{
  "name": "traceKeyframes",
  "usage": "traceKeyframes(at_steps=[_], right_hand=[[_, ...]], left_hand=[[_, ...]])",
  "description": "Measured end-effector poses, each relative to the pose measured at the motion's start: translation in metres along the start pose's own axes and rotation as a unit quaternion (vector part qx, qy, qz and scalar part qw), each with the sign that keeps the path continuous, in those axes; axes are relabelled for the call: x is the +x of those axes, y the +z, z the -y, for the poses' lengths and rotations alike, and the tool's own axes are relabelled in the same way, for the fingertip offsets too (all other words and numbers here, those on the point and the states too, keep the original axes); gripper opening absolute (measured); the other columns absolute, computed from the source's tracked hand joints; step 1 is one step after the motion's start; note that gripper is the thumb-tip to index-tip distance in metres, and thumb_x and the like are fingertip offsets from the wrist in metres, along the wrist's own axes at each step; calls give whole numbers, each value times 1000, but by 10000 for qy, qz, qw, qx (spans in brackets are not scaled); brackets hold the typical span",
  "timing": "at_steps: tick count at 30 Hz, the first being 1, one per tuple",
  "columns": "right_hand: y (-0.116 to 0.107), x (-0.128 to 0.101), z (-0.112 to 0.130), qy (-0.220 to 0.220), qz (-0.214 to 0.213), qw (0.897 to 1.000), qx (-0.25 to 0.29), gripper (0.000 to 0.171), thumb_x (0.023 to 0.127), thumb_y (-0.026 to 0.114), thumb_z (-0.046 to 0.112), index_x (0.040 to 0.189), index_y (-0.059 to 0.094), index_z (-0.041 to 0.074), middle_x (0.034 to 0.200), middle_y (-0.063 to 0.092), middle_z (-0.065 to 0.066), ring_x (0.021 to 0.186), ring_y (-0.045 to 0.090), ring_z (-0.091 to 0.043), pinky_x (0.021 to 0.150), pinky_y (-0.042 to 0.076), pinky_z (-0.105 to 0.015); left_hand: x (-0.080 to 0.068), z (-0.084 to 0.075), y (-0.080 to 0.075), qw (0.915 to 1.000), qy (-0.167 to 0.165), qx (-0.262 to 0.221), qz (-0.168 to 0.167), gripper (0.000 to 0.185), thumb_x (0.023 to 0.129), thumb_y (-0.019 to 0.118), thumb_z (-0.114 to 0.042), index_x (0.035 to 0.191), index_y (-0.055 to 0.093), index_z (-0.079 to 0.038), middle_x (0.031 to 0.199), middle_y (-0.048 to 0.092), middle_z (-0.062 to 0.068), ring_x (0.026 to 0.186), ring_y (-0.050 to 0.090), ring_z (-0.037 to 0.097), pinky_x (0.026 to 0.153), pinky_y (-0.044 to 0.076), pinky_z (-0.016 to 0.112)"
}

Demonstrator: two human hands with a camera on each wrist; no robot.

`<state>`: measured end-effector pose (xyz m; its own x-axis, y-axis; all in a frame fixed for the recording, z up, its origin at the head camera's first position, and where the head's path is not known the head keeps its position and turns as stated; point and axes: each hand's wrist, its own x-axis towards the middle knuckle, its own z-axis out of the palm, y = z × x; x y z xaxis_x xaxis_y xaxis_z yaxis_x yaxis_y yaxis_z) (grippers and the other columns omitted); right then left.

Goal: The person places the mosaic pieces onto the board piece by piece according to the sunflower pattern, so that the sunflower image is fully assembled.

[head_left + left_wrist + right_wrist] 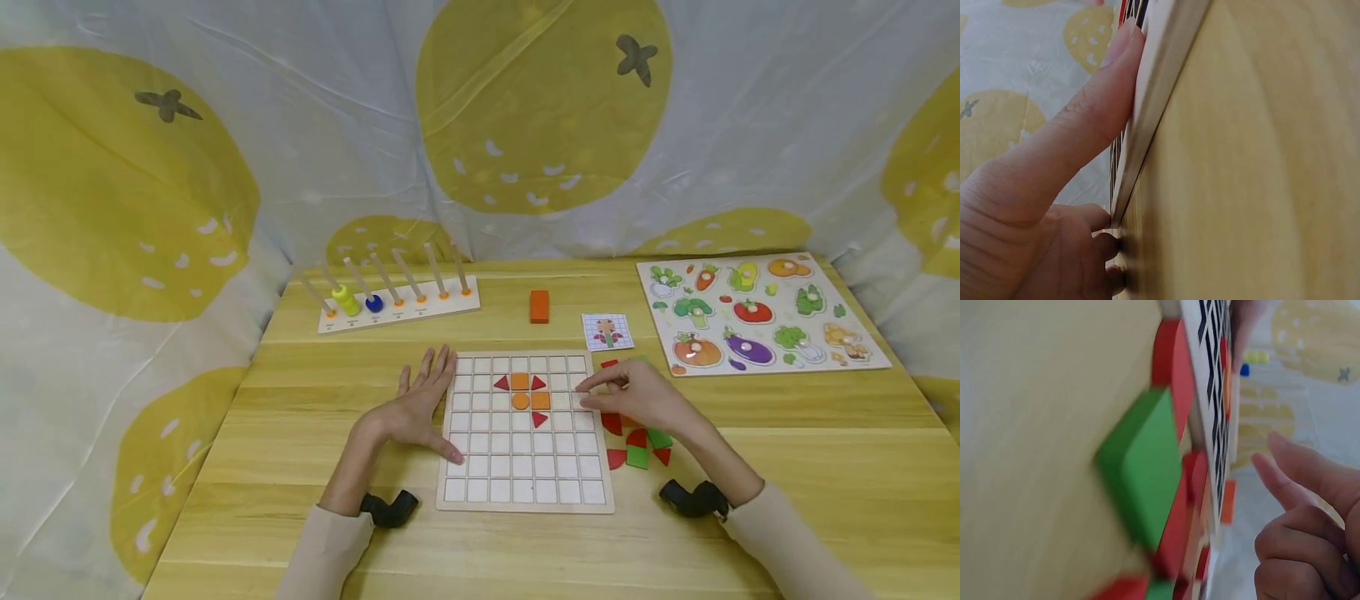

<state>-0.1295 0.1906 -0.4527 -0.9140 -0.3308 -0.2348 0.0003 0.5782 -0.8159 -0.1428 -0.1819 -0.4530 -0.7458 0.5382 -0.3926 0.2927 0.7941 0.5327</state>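
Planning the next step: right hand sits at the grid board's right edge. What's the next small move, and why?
Probably reach the right hand back to the loose pieces beside the grid board: the pattern looks unfinished, that hand seems to hold nothing, and the left hand already steadies the board's left edge.

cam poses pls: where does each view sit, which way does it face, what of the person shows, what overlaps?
Head: above the table, looking forward and down at the grid board; both forearms, left hand, right hand.
Left wrist: low at the table top, looking along the board's edge; thumb pressed against it.
Right wrist: low beside the board, facing loose red and green pieces; curled fingers.
Shared: grid board in all three; loose pieces in head and right wrist.
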Motion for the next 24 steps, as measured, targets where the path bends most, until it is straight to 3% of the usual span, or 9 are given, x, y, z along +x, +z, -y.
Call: traceKeyframes(at_steps=[7, 17, 24], right_hand=[[-28, -12, -24, -158, -264, 9990, -316, 19, 90, 82, 22, 104, 81, 10, 58, 29, 6, 52, 30, -9, 51, 28, -27], [-40, -16, -35, 178, 656, 9977, -19, 30, 81, 89, 15, 106, 77, 3, 62, 37, 4, 56, 32, -9, 52, 26, -26], [-40, -16, -36, 21, 166, 9984, -536, 31, 83, 88, 18, 108, 76, 5, 63, 35, 5, 58, 33, -11, 53, 26, -27]], left_hand=[[-2, 1, 0, 10000, -18, -48, -24, 154, 66, 95, -52, 164, -15, -7, 171, -27, 14, 157, -28, 37, 123, -17, 69], [0, 2, 1, 10000, 59, 18, -37, 155, 67, 95, -52, 164, -17, -6, 171, -27, 14, 157, -29, 37, 123, -17, 68], [1, 2, 1, 10000, 49, 33, -21, 155, 66, 95, -53, 164, -17, -7, 171, -27, 14, 157, -29, 37, 123, -17, 68]])
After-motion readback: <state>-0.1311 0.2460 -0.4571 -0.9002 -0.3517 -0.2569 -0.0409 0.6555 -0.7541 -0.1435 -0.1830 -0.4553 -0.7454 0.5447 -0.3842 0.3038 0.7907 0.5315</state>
